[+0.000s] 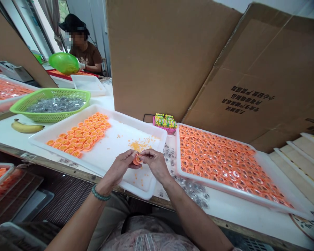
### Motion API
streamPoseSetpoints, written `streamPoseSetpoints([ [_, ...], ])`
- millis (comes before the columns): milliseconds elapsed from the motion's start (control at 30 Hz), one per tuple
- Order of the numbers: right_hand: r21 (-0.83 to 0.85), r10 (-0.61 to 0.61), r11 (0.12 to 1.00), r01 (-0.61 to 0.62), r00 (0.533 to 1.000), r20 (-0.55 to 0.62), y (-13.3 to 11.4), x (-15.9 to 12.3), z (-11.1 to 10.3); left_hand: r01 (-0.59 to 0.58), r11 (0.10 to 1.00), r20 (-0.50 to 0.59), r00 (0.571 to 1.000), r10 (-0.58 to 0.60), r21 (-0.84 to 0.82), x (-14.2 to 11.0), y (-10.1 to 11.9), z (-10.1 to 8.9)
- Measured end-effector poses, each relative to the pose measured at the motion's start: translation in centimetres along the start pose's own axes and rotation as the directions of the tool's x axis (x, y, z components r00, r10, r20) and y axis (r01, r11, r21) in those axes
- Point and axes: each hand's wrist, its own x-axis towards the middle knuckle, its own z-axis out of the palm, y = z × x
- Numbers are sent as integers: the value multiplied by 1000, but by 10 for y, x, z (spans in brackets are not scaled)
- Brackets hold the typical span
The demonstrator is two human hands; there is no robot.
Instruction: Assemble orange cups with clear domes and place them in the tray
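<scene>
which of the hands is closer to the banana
Left. The left hand is over the white tray, to the right of the banana; the right hand is farther right.

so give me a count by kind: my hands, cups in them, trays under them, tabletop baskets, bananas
Left hand and right hand: 2
Orange cup: 1
White tray: 1
Green basket and pink basket: 2
Banana: 1
Total: 7
</scene>
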Motion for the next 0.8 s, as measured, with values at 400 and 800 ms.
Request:
streamPoseSetpoints([
  [400, 115, 73, 990, -79, 996, 56, -3, -2, -3, -86, 994, 54, 995, 82, 65, -1, -8, -3],
  [800, -8, -56, 998, 56, 998, -16, 0, -6, -3, -71, 996, 57, 996, 68, 54, -1, -5, 1],
])
